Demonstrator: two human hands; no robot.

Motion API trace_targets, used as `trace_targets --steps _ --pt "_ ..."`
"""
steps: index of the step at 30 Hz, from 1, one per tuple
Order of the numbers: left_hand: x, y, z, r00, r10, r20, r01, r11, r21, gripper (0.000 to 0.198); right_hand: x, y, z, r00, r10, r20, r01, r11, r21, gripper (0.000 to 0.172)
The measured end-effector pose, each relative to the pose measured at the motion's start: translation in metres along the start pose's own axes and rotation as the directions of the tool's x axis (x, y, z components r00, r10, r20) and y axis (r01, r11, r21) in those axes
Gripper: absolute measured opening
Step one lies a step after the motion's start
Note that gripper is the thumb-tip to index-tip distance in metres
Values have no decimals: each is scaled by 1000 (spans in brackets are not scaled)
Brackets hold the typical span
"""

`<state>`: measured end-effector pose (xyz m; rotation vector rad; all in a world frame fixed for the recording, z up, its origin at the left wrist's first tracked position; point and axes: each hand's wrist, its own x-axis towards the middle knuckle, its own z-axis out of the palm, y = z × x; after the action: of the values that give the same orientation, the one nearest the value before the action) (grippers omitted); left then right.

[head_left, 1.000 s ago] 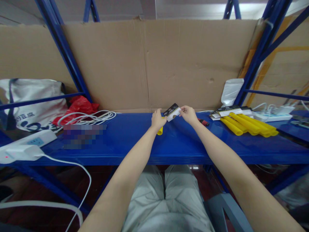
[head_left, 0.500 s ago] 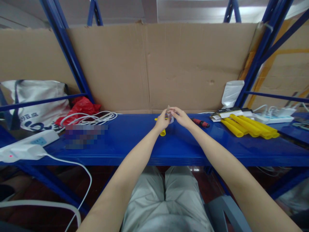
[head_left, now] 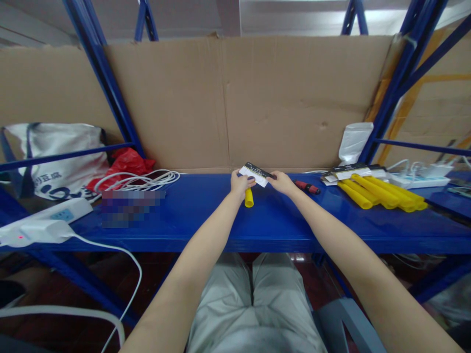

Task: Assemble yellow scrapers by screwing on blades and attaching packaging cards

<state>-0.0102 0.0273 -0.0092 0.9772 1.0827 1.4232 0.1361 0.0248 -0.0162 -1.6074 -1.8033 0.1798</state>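
A black and white card [head_left: 258,173] is held up over the middle of the blue table, tilted down to the right. My left hand [head_left: 241,185] is closed on its left end, and my right hand [head_left: 281,182] pinches the right end. Below the card, beside my left fingers, a yellow tube [head_left: 249,198] points toward me; its far end is hidden. A red and black tool [head_left: 306,187] lies just right of my right hand.
Several yellow tubes [head_left: 379,191] lie at the right by black and white cards [head_left: 349,171]. Farther right is a white power strip [head_left: 415,181]. White cables [head_left: 147,181], a red bag [head_left: 127,164] and another power strip [head_left: 62,211] are at the left. Cardboard [head_left: 221,98] stands behind.
The card now shows flat and spread between my hands, where before the fingers met around something pale. My hands have moved slightly apart, and more of the yellow tube shows.
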Motion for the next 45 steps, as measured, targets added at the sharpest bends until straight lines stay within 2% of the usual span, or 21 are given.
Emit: trace_targets --steps 7,15,20,24,27,28,30,32,36,39,42,45 --pt "2 -1 -4 999 -15 -47 14 999 -30 48 -3 -8 -2 997 23 68 -18 997 -74 20" --pt "3 -4 -5 996 -55 -75 52 998 -38 44 -8 -12 -5 993 20 117 5 978 -208 29" --pt "3 -7 -3 996 -44 -72 40 997 -59 31 -10 -12 -4 989 -22 144 56 970 -238 36" --pt "7 -11 -2 999 -12 -44 13 1000 28 25 -11 -10 -4 988 -81 132 105 976 -191 34" --pt "14 -15 -5 995 79 -56 -66 975 213 22 -8 -7 -5 992 -63 107 83 977 -198 30" --pt "17 -17 -7 989 131 -64 -104 944 313 20 -7 -6 -5 994 -62 90 80 975 -209 29" --pt "21 -21 -10 973 226 -41 -168 822 544 13 -5 -5 -6 997 -63 51 73 968 -240 26" --pt "25 -25 -13 969 245 21 -187 682 707 10 -4 -4 -7 998 -45 38 53 961 -272 24" --pt "25 -29 -13 962 219 165 -255 489 834 17 -6 -5 -8 989 83 123 -38 943 -330 22" --pt "20 -27 -13 951 238 198 -272 334 903 22 -9 -6 -9 982 118 148 -60 935 -349 21" --pt "15 -23 -14 960 247 134 -200 265 943 34 -10 -6 -10 985 111 135 -59 939 -339 20" --pt "12 -21 -15 974 203 102 -159 287 945 47 -10 -6 -10 984 109 140 -59 944 -324 21"
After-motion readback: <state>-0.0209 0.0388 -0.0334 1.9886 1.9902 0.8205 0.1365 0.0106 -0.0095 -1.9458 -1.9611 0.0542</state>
